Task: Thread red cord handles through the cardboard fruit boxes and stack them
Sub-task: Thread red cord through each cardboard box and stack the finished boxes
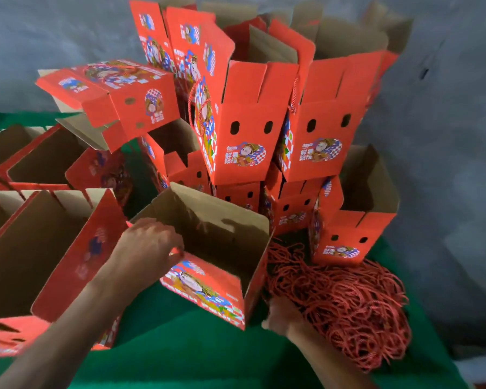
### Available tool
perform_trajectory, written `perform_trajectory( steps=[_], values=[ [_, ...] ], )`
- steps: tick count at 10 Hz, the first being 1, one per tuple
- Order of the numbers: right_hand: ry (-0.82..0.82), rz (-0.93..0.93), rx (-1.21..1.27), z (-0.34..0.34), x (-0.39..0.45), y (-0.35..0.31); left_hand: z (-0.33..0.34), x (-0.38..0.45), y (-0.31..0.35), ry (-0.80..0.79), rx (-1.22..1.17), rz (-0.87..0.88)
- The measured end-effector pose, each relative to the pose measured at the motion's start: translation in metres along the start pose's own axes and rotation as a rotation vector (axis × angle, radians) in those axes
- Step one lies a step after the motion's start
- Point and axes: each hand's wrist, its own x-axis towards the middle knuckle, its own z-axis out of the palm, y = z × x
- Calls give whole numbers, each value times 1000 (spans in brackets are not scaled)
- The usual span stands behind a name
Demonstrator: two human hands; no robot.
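Right hand point(281, 314) fingers hidden behind tilted box point(208, 287).

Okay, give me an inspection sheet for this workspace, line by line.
Surface: green cloth covers the table.
Job's things: open box in work; stacked boxes behind; flat boxes at left; red cord pile at right.
Clutter: nothing seen.
Hands: left hand grips the open box's rim; right hand is at the cord pile, grasp unclear.
Cables: nothing seen.
Surroundings: grey wall.
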Motion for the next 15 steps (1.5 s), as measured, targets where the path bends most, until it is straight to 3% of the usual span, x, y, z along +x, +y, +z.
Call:
perform_trajectory(
  steps=[1, 2, 3, 4, 5, 6, 8, 10, 13, 15],
  values=[
    [69, 61, -83, -5, -8, 0, 4, 6, 21, -4, -63, 10],
    [185, 33, 160, -18, -11, 0, 17, 11, 39, -76, -135, -7],
    [199, 29, 715, -37, -19, -12, 23, 20, 51, -181, -328, 39],
    [195, -103, 1215, -49, -31, -21, 25, 28, 61, -319, -436, 50],
    [215, -327, 1405, -52, -37, -26, 29, 37, 68, -448, -573, 23],
    [207, -349, 1466, -49, -37, -36, 27, 45, 77, -474, -771, -77],
    [318, -247, 1406, -42, -31, -58, 29, 68, 78, -649, -1013, -468],
    [436, -212, 1204, -40, -24, -64, 53, 70, 70, -703, -908, -391],
    [341, -167, 829, -48, -15, -63, 59, 72, 66, -642, -818, -338],
    [535, -184, 420, -39, -16, -64, 64, 76, 67, -665, -787, -347]
  ],
)
